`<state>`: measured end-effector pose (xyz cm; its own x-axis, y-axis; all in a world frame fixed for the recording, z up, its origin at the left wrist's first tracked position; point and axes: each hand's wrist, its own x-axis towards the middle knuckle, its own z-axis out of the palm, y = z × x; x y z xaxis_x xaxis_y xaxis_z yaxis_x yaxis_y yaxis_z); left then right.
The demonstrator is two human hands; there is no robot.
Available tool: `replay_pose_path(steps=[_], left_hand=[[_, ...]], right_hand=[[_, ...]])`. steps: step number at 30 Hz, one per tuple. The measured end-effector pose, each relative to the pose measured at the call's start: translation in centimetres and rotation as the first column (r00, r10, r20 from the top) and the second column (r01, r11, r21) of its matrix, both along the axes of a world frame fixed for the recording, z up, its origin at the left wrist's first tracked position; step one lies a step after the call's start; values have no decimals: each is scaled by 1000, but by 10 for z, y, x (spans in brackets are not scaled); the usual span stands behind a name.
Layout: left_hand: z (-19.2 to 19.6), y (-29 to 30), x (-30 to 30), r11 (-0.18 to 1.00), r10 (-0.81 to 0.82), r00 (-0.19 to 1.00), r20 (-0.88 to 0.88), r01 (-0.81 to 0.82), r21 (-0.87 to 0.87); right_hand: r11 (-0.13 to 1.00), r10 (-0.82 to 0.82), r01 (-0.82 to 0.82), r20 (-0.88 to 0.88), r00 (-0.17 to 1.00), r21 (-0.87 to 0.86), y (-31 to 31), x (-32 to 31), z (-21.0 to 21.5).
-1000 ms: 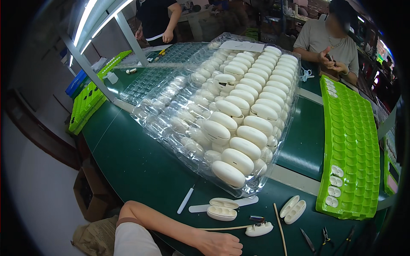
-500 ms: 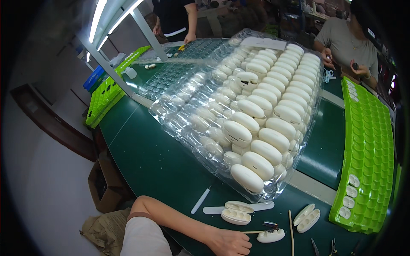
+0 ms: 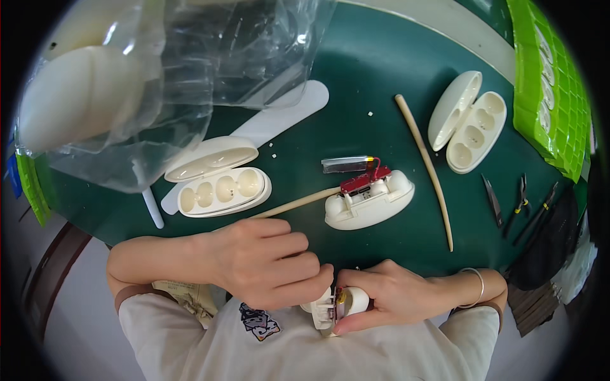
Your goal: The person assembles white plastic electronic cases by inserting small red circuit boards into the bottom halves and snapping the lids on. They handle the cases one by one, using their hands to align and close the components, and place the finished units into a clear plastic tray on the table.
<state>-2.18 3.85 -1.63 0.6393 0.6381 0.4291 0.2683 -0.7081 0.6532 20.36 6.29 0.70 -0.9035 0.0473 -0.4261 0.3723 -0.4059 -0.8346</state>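
Note:
Close to my body, both hands are at an opened-up white earbud charging case part point(image 3: 323, 312), with ribbed white plastic, a rounded cup and a shiny battery-like piece showing. My left hand point(image 3: 270, 263) is closed, its curled fingers pressed to the part's left side. From the right, my right hand point(image 3: 387, 295) grips it between thumb and fingers. The fingers hide much of the part. Beyond them lies another taken-apart case piece point(image 3: 372, 209) with a red board and a silver battery point(image 3: 346, 165) wired to it. A wooden stick point(image 3: 298, 202) runs from that piece behind my left hand.
Two open white earbud cases point(image 3: 225, 193) point(image 3: 476, 130) lie on the green table. Between them are a white flat strip point(image 3: 286, 114) and another wooden stick point(image 3: 429, 168). Tweezers point(image 3: 491, 200) and pliers point(image 3: 522, 197) lie right, near a green tray point(image 3: 559, 95). Clear plastic packaging point(image 3: 248, 57) overhangs the left.
The view has tilted down toward my lap and closer to the table. My right hand and the case part in both hands are now visible; before, only my left hand showed.

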Motion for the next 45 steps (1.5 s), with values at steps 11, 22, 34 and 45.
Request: replay_pose_path(steps=[11,22,34,45], left_hand=[[4,14,-9,939,152,981,119,-106,-327],[31,10,-9,874,358,931,70,-308,-376],[43,5,11,638,539,840,69,-353,-684],[33,-1,12,526,501,780,375,70,-848]], right_hand=[[877,-235,167,-99,967,-451,17,3,-12],[880,-327,381,-219,919,284,6,1,-2],[766,-630,631,-54,775,119,10,-22,17],[698,-716,712,-72,694,-77,12,-12,10]])
